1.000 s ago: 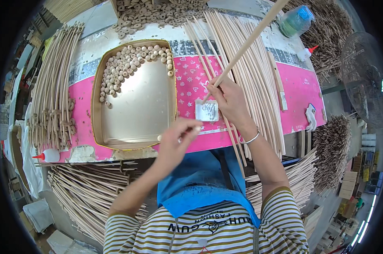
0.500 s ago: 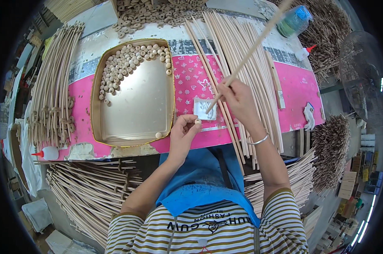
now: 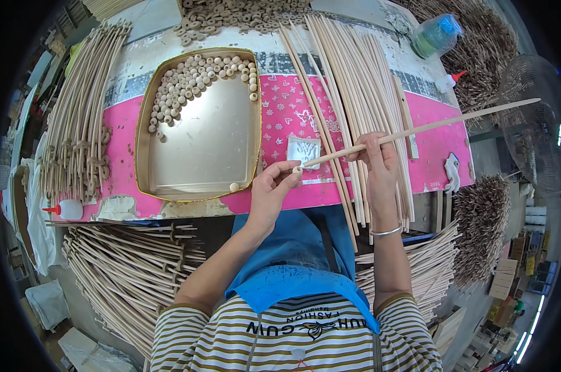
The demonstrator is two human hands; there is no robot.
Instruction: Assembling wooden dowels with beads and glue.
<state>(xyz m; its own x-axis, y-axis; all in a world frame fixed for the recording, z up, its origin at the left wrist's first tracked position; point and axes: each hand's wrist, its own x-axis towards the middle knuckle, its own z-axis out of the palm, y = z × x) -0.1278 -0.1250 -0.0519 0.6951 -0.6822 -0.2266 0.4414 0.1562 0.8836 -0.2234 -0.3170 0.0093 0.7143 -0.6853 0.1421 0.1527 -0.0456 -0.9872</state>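
Note:
My right hand [image 3: 377, 162] grips a long thin wooden rod [image 3: 441, 123] that slants up to the right past the table edge. My left hand [image 3: 274, 188] pinches a small round wooden bead [image 3: 297, 169] right at the rod's near tip. A small white dish [image 3: 304, 150] lies on the pink table cover just above the bead. A golden tray [image 3: 145, 132] to the left holds several loose wooden beads [image 3: 190, 80] in its far corner.
A bundle of rods [image 3: 355, 87] lies across the table by my right hand. More rods [image 3: 76, 118] lie at the left, and stacks [image 3: 125, 279] sit below the table. Glue bottles [image 3: 66, 209] [image 3: 449, 82], a green-blue bottle [image 3: 437, 35], a fan [image 3: 531, 133].
My right hand swung the rod down from steep to nearly level, lifting its near tip off the white dish. My left hand brought the bead up to that tip.

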